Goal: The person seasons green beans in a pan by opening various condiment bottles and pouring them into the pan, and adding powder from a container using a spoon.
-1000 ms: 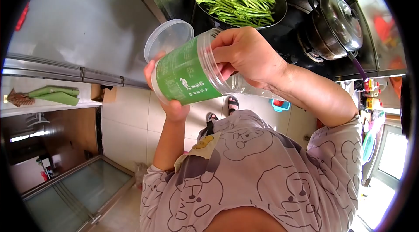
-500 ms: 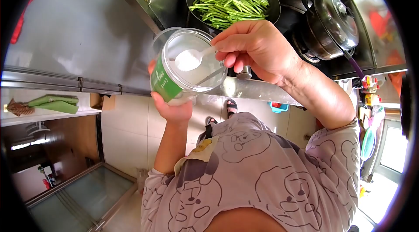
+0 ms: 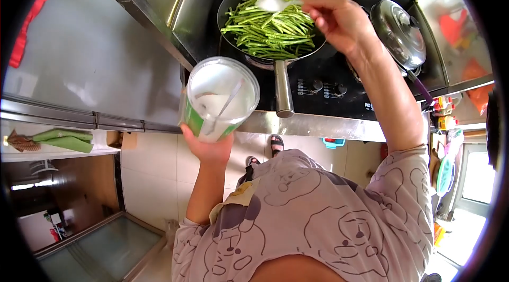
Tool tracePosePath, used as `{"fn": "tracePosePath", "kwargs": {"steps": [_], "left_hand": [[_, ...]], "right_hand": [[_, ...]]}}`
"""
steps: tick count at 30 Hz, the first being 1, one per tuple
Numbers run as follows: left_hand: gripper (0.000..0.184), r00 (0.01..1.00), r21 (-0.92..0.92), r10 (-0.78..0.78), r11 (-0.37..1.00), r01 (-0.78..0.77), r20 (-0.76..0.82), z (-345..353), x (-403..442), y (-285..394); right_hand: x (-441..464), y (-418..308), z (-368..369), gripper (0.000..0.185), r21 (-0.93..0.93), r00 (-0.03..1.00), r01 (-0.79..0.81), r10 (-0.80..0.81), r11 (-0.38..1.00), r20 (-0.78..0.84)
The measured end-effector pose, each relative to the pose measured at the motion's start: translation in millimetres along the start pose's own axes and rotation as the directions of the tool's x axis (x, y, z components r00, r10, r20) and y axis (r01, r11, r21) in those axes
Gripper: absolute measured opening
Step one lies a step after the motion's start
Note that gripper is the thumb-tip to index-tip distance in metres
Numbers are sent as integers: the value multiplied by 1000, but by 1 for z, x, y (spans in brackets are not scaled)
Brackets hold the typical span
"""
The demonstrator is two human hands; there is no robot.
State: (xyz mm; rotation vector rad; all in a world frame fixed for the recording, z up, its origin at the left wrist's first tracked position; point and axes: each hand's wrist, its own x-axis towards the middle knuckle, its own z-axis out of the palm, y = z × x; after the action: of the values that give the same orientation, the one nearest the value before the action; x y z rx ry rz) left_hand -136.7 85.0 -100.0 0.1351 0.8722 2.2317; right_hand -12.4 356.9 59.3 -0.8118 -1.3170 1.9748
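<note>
A clear plastic jar [image 3: 246, 104] with a green label is gripped from below by my left hand [image 3: 209, 146]. White powder and a second utensil, metal-looking, show inside it. My right hand [image 3: 342, 19] pinches the handle of a white spoon [image 3: 290, 3], heaped with white powder [image 3: 270, 4]. That spoon is above the green beans [image 3: 281, 35], which fill a dark frying pan [image 3: 225, 16]. The pan's metal handle [image 3: 283, 91] points toward me. Part of the jar's far side overlaps the counter edge.
A lidded steel pot [image 3: 397, 35] with a purple-handled utensil [image 3: 420, 88] stands on the right of the black stove [image 3: 339, 107]. Stove knobs [image 3: 317, 85] face me. A steel surface [image 3: 95, 54] lies left; a blue container [image 3: 333, 143] is below.
My right hand has lifted the powder-filled spoon out of the jar and carried it over the beans. My left hand has lowered the jar slightly, away from the pan.
</note>
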Motion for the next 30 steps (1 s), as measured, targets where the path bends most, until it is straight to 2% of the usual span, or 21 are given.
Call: {"fn": "tracePosePath", "kwargs": {"steps": [3,6,8,10,13,16,19,23,25,27,28,30], "left_hand": [[68,997,20,-4,1000,5,-78,-9,-11,6],[69,1000,-21,-11,1000,11,-17,-20,-20,8],[69,1000,-14,16,1000,-16,23,-25,-24,6],[70,997,-7,45,999,-45,63,-29,-28,6],[71,992,-44,33,999,-27,125,-37,-36,11],[71,990,-41,45,998,-40,132,-47,-42,14],[71,991,18,84,996,-87,105,-57,-47,16],[71,993,3,78,997,-78,94,-60,-49,17],[71,994,27,81,996,-83,80,-56,-49,17],[79,996,-21,92,995,-92,-13,-47,-50,16],[79,996,-20,93,995,-93,-12,-46,-51,18],[79,992,-28,112,993,-111,52,-48,-53,20]], "right_hand": [[25,0,-15,12,-222,971,164,-197,961,-133],[62,23,-24,9,-252,988,109,-132,962,-77],[89,37,-18,8,-170,987,90,-111,981,-117],[118,41,-25,8,-199,982,111,-139,974,-130],[127,34,-39,11,-147,914,247,-280,958,-293],[132,26,-80,11,-294,917,227,-306,928,-257],[108,13,-98,8,-383,949,140,-234,913,-211],[87,13,-78,9,-389,980,81,-144,918,-136],[92,19,-62,9,-358,973,136,-193,924,-127],[96,22,-59,11,-347,968,163,-218,924,-125],[92,20,-60,11,-345,968,164,-218,924,-125],[74,9,-66,11,-353,991,93,-122,931,-61]]}}
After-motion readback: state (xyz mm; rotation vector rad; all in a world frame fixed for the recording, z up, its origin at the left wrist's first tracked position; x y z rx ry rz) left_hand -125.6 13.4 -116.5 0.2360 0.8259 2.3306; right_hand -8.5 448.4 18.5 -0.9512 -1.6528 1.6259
